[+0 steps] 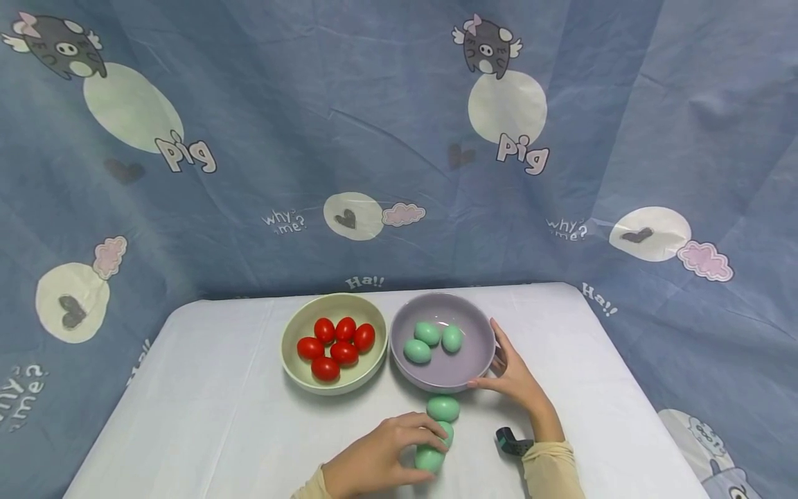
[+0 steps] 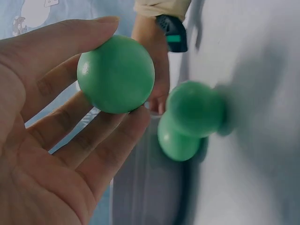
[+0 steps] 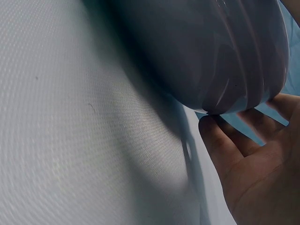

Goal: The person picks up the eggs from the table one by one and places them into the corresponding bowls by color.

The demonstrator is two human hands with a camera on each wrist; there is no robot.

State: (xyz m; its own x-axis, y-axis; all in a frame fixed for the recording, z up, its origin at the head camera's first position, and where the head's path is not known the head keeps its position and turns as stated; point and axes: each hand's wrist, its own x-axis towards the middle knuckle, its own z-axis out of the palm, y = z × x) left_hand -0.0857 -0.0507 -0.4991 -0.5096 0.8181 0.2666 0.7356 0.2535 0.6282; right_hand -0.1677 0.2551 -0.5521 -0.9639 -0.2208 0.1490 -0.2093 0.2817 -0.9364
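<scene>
My left hand [image 1: 399, 447] pinches a green egg [image 2: 116, 75] between thumb and fingertips over the table, in front of the bowls. Two more green eggs [image 2: 194, 110] lie just beyond it on the cloth, the farther egg [image 1: 443, 409] close to the purple bowl [image 1: 399, 333]. Inside that bowl are three green eggs [image 1: 427, 334]. At the bowl's right side, my right hand [image 1: 514, 378] rests spread fingertips and thumb against the outer wall; the right wrist view shows the fingers [image 3: 220, 140] right at the bowl's lower side.
Left of the purple bowl, a pale green bowl [image 1: 289, 360] holds several red eggs [image 1: 344, 353]. Both stand toward the back of a white-covered table [image 1: 187, 388]. Behind hangs a blue printed curtain [image 1: 399, 138]. A dark strapped device [image 1: 512, 441] sits at my right wrist.
</scene>
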